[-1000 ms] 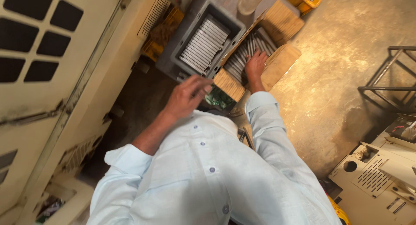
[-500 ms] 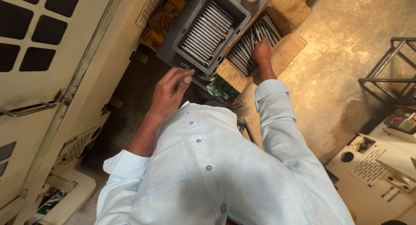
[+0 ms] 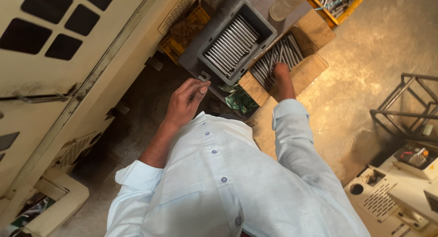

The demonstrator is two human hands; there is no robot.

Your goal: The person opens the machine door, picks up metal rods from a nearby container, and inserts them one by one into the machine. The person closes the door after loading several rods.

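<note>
The right hand (image 3: 280, 71) reaches into the open brown cardboard box (image 3: 305, 72) of grey metal rods (image 3: 273, 59); its grip cannot be determined. The left hand (image 3: 185, 102), fingers loosely curled and empty, hovers near the grey rectangular crate (image 3: 214, 31) of rods.

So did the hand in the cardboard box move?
Cannot tell: the camera shifted, and the right hand is among the metal rods in the cardboard box, as before.
</note>
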